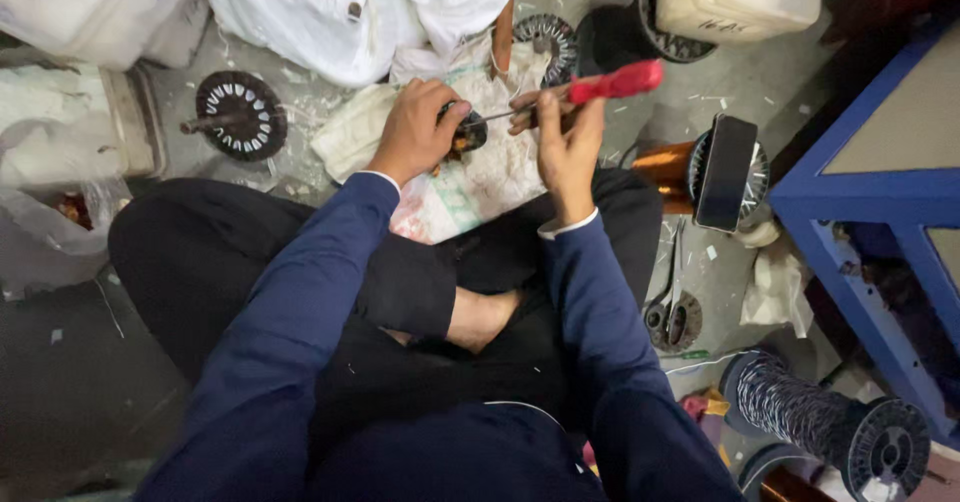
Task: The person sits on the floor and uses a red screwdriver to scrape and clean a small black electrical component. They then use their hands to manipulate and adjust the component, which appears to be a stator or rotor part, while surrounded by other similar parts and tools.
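From above, the person sits cross-legged on the floor. The left hand is clamped around a small dark wound part, pressing it onto a white cloth at the knees. The right hand grips a red-handled screwdriver, its tip at that part. Scissors lie right of the leg.

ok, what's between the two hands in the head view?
In the head view, the metal shaft of the red-handled screwdriver spans the gap from the right hand to the small dark motor part under the left hand, above the white cloth.
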